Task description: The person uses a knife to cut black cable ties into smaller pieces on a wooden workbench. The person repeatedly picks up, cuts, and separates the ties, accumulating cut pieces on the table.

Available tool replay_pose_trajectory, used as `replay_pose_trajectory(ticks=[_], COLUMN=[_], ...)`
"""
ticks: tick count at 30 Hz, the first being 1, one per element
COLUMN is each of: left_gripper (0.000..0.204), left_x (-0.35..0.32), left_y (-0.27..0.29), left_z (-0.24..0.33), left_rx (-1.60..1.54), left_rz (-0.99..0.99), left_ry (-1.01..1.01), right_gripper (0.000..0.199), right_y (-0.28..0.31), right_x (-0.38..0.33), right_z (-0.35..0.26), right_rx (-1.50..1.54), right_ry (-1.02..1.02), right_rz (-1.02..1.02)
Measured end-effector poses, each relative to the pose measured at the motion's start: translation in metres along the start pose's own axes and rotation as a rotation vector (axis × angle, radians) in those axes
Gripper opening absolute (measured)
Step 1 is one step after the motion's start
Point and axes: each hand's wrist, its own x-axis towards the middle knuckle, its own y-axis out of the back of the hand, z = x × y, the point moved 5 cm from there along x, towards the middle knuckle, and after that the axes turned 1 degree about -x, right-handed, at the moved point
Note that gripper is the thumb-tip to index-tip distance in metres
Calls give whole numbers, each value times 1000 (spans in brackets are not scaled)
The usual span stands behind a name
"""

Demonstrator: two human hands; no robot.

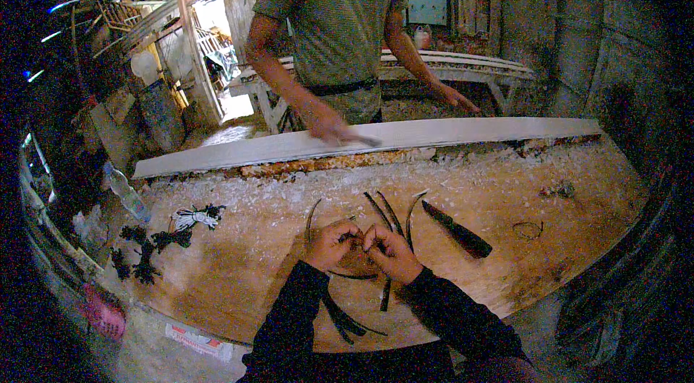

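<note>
My left hand (335, 245) and my right hand (392, 253) meet over the middle of the wooden table. Both are closed, fingertips pinched close together. Whatever lies between them is too small and dark to make out. Thin dark curved strips (384, 211) lie around my hands, some just beyond the fingers. More dark strips (345, 323) fan out below my left wrist, and a short one (384, 296) sits beside my right wrist. Right of my right hand rests a long dark tapered piece (458, 231), narrow end pointing away; its exact kind is unclear.
Bundles of black cord (144, 253) and white cord (195, 218) lie at the table's left, near a clear plastic bottle (126, 195). A small dark loop (528, 230) is at right. Across the table, a person (332, 36) has one hand on a long pale board (253, 151).
</note>
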Motion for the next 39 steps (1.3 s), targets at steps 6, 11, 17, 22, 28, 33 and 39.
replay_pose_trajectory(ticks=[6,11,17,22,28,33,39], left_gripper=[10,9,11,11,10,17,27], left_x=[0,3,3,0,0,0,-2], left_y=[-1,1,8,7,5,-2,-19], left_z=[0,8,12,0,-7,-5,-14], left_rx=[-63,-163,-406,-407,-422,-375,19], left_rz=[-13,32,118,113,171,123,-173], left_ry=[22,134,213,246,286,287,302], right_gripper=[7,8,18,13,13,14,15], right_y=[0,5,11,8,8,14,26], right_x=[1,3,6,5,4,4,4], right_z=[-4,3,8,6,0,-5,17], right_rx=[82,333,170,-108,-197,-402,-196], right_ry=[-10,-127,-127,-106,-115,7,1], right_rz=[18,124,146,91,75,183,402])
